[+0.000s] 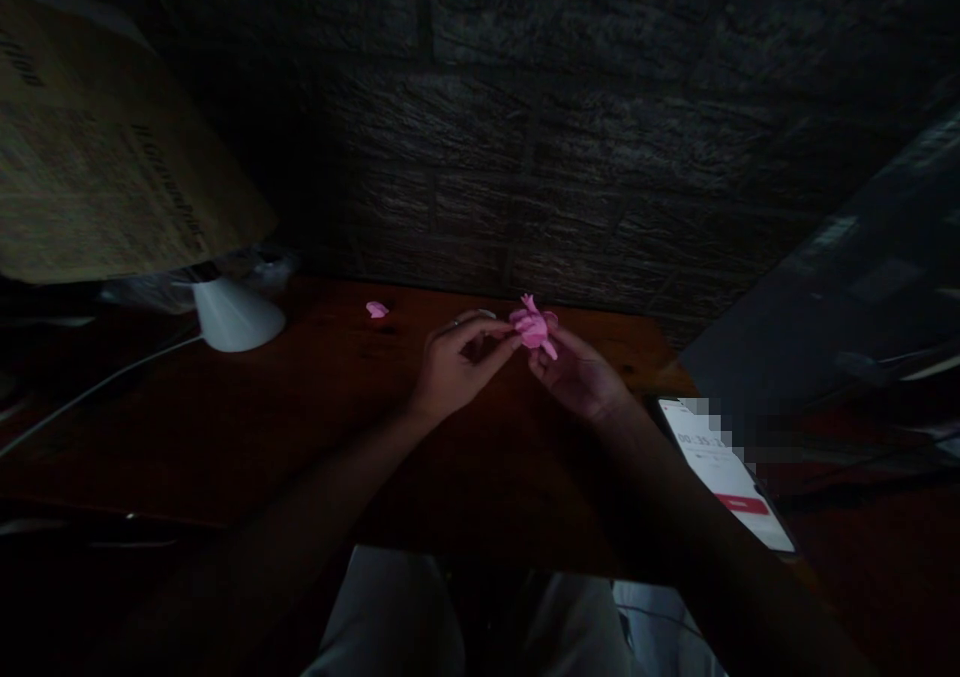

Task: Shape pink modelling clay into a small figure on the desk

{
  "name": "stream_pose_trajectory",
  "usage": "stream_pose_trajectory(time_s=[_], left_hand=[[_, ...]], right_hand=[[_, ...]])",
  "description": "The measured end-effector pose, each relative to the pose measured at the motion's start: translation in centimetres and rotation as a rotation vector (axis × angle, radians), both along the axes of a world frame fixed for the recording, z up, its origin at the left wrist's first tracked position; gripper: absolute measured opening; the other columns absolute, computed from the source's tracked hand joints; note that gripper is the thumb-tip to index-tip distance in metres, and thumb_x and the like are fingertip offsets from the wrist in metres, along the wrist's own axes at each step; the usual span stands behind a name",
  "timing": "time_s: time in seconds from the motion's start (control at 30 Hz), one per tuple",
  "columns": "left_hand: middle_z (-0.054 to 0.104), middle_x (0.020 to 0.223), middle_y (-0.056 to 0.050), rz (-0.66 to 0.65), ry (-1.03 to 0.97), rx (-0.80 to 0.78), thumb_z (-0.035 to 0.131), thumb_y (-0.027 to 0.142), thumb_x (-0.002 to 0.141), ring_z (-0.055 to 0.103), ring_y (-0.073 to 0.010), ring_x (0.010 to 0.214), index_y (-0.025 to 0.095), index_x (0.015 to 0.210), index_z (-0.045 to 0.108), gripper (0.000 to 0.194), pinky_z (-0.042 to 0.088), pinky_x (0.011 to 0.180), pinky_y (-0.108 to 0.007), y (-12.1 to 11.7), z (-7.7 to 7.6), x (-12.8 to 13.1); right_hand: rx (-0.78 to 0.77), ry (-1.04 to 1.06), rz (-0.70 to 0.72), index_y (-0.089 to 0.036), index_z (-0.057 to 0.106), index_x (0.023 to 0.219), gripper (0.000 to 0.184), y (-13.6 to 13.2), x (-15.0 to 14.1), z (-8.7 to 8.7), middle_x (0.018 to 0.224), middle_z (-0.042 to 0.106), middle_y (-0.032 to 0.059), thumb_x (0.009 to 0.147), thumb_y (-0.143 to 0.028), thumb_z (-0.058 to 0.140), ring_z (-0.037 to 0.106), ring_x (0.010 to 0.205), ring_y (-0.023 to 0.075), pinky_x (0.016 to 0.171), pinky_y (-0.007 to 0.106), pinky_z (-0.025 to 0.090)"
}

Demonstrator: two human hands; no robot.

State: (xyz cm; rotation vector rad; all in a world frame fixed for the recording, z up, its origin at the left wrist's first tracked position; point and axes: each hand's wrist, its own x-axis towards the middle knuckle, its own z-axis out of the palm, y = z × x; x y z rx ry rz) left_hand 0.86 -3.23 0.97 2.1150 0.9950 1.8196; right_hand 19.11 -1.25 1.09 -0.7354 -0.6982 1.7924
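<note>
Between my two hands, above the far part of the wooden table (337, 397), is a small pink clay-like figure (532, 327) with several short pieces sticking out. My left hand (461, 357) pinches its left side between thumb and fingers. A ring shows on one of that hand's fingers. My right hand (577, 372) holds the figure from the right and below, its fingers curled around the edge. A separate small pink lump (377, 310) lies on the table to the left of my left hand. Dim light hides the finer shape of the figure.
A lamp with a printed paper-like shade (112, 157) and white base (236, 315) stands at the left, its cord trailing. A textured block wall (480, 157) rises behind the table. A lit phone (720, 467) lies at the right, beside a dark grey panel (840, 257).
</note>
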Motion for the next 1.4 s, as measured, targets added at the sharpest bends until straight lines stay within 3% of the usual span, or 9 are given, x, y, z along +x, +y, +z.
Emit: stream_pose_trajectory(time_s=[0.13, 0.33, 0.67, 0.77, 0.87, 1.03, 1.2, 1.4], left_hand=[[0.069, 0.075, 0.0, 0.052, -0.027, -0.01, 0.069, 0.023, 0.091, 0.06, -0.0112, 0.064, 0.019, 0.088, 0.073, 0.006, 0.048, 0.06, -0.025, 0.4, 0.3, -0.7], [0.072, 0.102, -0.005, 0.072, 0.061, 0.095, 0.07, 0.023, 0.09, 0.068, -0.0171, 0.094, 0.021, 0.098, 0.075, 0.009, 0.056, 0.086, -0.034, -0.1, 0.5, -0.4], [0.072, 0.106, -0.006, 0.005, 0.072, 0.101, 0.07, 0.016, 0.089, 0.068, -0.018, 0.102, 0.02, 0.102, 0.073, 0.013, 0.056, 0.093, -0.037, -0.5, 0.4, 0.2], [0.072, 0.106, -0.007, 0.039, 0.035, 0.061, 0.069, 0.018, 0.09, 0.068, -0.0182, 0.101, 0.019, 0.103, 0.072, 0.014, 0.056, 0.091, -0.036, -0.2, 0.2, -0.1], [0.072, 0.106, -0.007, 0.094, -0.002, -0.005, 0.069, 0.019, 0.09, 0.069, -0.0182, 0.1, 0.019, 0.104, 0.071, 0.014, 0.056, 0.091, -0.035, 0.7, -0.3, -0.5], [0.074, 0.104, -0.008, 0.119, -0.002, -0.138, 0.07, 0.024, 0.089, 0.071, -0.0198, 0.094, 0.02, 0.11, 0.068, 0.021, 0.058, 0.084, -0.034, 2.3, -2.1, -1.2], [0.074, 0.111, -0.012, 0.039, 0.056, -0.253, 0.071, 0.024, 0.087, 0.072, -0.0223, 0.099, 0.019, 0.113, 0.065, 0.027, 0.059, 0.085, -0.037, 3.1, -3.5, -1.3], [0.075, 0.113, -0.012, 0.016, 0.108, -0.31, 0.069, 0.022, 0.086, 0.072, -0.0222, 0.097, 0.019, 0.111, 0.065, 0.025, 0.059, 0.085, -0.039, 3.2, -3.9, -1.2]], right_hand=[[-0.021, -0.015, 0.013, -0.027, 0.073, 0.084, 0.014, 0.3, 0.6, 0.0, 0.087, 0.077, -0.0022, 0.077, -0.034, 0.082, 0.067, 0.071, 0.0125, 0.067, 0.023, 0.058], [0.025, -0.073, 0.079, -0.028, 0.073, 0.09, 0.021, 0.3, 0.5, -0.5, 0.086, 0.076, -0.0024, 0.075, -0.039, 0.083, 0.066, 0.071, 0.0123, 0.069, 0.024, 0.057], [0.009, -0.054, 0.055, -0.028, 0.075, 0.086, 0.021, 0.0, 0.0, -0.1, 0.087, 0.077, -0.0043, 0.068, -0.028, 0.086, 0.065, 0.074, 0.0117, 0.065, 0.022, 0.052], [0.128, -0.16, -0.001, -0.026, 0.076, 0.084, 0.024, -0.1, 0.5, 0.6, 0.089, 0.077, -0.0018, 0.065, -0.029, 0.088, 0.068, 0.082, 0.0154, 0.073, 0.026, 0.053], [0.345, -0.347, -0.089, -0.027, 0.077, 0.087, 0.025, 0.0, 1.2, 1.0, 0.092, 0.078, 0.0, 0.065, -0.032, 0.088, 0.07, 0.087, 0.0189, 0.082, 0.032, 0.054], [0.67, -0.747, -0.156, -0.027, 0.078, 0.096, 0.025, 0.4, 2.1, 0.4, 0.094, 0.078, 0.0014, 0.072, -0.032, 0.082, 0.07, 0.083, 0.0206, 0.08, 0.035, 0.053], [0.761, -0.895, -0.083, -0.026, 0.078, 0.096, 0.02, 0.9, 2.4, -0.9, 0.095, 0.078, 0.0025, 0.077, -0.031, 0.076, 0.07, 0.084, 0.0222, 0.079, 0.036, 0.052], [0.776, -1.006, -0.024, -0.025, 0.078, 0.092, 0.017, 1.3, 3.0, -1.2, 0.093, 0.077, 0.0031, 0.077, -0.032, 0.073, 0.068, 0.082, 0.0217, 0.083, 0.037, 0.051]])
